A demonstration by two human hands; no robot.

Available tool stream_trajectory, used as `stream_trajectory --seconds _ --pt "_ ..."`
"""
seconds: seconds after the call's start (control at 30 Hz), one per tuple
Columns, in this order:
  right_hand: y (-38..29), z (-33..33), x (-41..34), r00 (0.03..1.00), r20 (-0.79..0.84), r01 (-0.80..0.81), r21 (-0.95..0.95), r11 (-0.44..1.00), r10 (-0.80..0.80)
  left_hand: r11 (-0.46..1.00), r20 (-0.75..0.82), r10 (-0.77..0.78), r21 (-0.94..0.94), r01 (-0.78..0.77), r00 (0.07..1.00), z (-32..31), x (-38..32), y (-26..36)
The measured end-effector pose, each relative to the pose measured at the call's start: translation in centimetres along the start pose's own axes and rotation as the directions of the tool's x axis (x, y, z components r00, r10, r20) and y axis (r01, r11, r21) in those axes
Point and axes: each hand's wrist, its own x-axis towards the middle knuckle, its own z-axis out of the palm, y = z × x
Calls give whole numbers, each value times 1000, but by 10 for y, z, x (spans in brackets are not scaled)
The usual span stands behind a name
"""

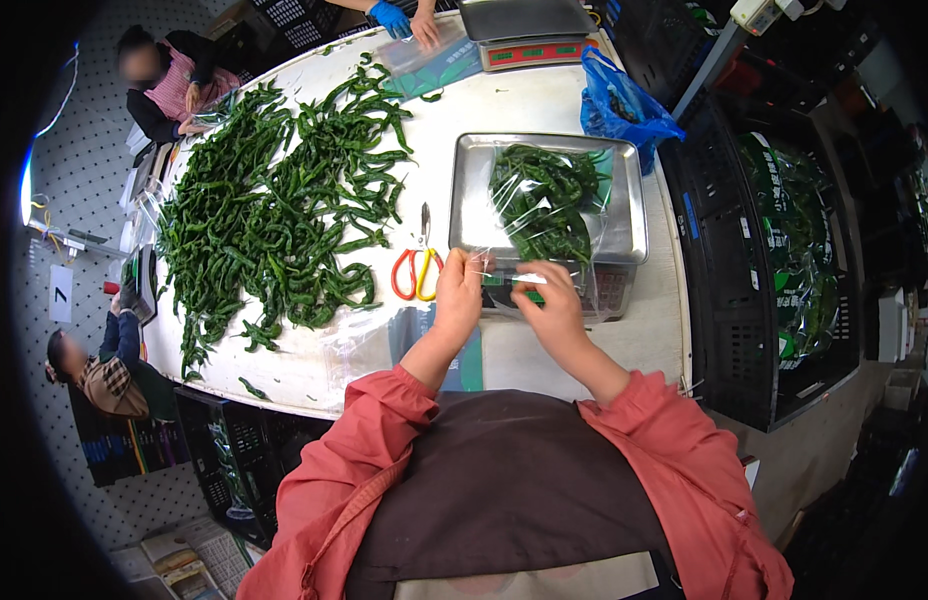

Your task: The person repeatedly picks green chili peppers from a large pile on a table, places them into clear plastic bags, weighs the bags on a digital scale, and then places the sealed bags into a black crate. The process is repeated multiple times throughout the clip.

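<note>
A clear plastic bag of green peppers (550, 199) lies on the steel tray (475, 217) of a weighing scale (610, 289), its mouth towards me. My left hand (460, 289) pinches the film at the bag's mouth between thumb and fingers. Just right of it, my right hand (554, 296) is curled at the same film, thumb and forefinger apart; glare hides whether it grips the plastic. Scissors (423, 259) with red and yellow handles lie left of the tray. Beneath my left wrist are flat printed plastic bags (411, 330).
Loose green peppers (276, 217) cover the table's left side. A blue plastic bag (625, 105) and a second scale (535, 52) stand towards the back. Black crates (734, 300) with packed bags border the right edge. Co-workers (186, 82) are at the far and left sides.
</note>
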Motion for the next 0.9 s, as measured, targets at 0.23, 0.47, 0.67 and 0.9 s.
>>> stream_trajectory --seconds 0.23,0.47,0.67,0.9 --pt "4 -133 -115 914 162 -364 -73 928 372 974 140 -210 -56 220 967 -18 -19 6" --pt "78 -257 -349 557 5 -680 -572 459 831 906 197 -409 -26 422 891 -28 -41 26" --pt "158 -365 -614 72 204 90 -976 197 976 875 213 -476 14 485 853 -31 -49 29" --pt "97 -378 -522 -268 238 -194 -962 190 934 846 218 -519 -6 533 827 -32 -50 32"
